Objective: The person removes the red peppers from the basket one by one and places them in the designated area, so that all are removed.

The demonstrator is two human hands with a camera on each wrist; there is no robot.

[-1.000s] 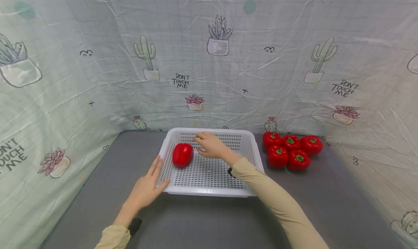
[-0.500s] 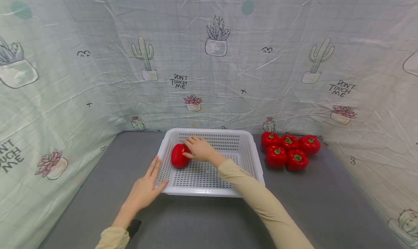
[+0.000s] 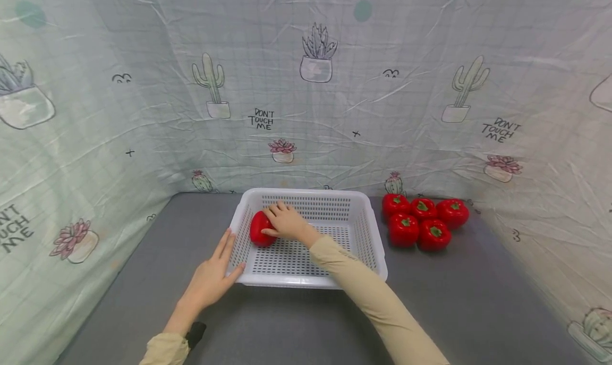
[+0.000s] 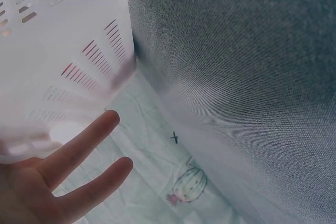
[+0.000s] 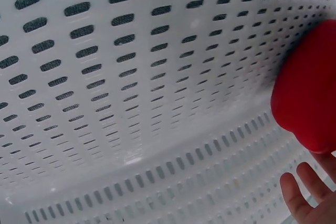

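Note:
A white perforated plastic basket [image 3: 311,281] stands on the grey table with one red bell pepper [image 3: 258,233] in its left part. My right hand [image 3: 290,225] reaches into the basket and holds this pepper from its right side, thumb in front and fingers over the back. In the right wrist view the pepper [image 5: 310,87] shows at the right edge, some fingers [image 5: 296,195] below it. My left hand [image 3: 210,282] rests along the basket's left side, thumb near the front left corner. Its straight fingers [image 4: 84,145] lie beside the outer wall in the left wrist view.
Several more red bell peppers [image 3: 434,234] stand grouped on the table [image 3: 296,328], close to the right of the basket. A cloth curtain [image 3: 334,115] printed with cacti hangs behind and on both sides.
My right hand has moved left and down inside the basket, from beside the bell pepper onto it. The left hand has stayed on the basket's side.

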